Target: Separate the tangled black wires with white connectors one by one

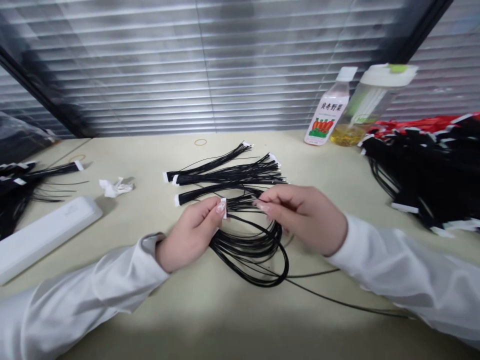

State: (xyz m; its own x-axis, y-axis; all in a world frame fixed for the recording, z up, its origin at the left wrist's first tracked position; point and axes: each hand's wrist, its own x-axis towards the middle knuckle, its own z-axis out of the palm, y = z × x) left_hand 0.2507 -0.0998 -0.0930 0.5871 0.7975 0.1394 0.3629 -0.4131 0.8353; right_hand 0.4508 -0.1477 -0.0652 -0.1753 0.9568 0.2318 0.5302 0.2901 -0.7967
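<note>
My left hand is closed on a white connector from which several thin black wires run to the right. The wires bend into a looped wire bundle below and between my hands. My right hand pinches at the black wires near their right side, thumb and forefinger together; the exact wire between the fingertips is too small to make out. Just beyond my hands lie several black wire harnesses with white connectors at their left ends. Two loose wires trail right beneath my right forearm.
At the left lie a white elongated case, crumpled tissue and more black harnesses. A labelled bottle and a lidded cup stand at the back right, near a heap of black and red wires. Blinds back the table.
</note>
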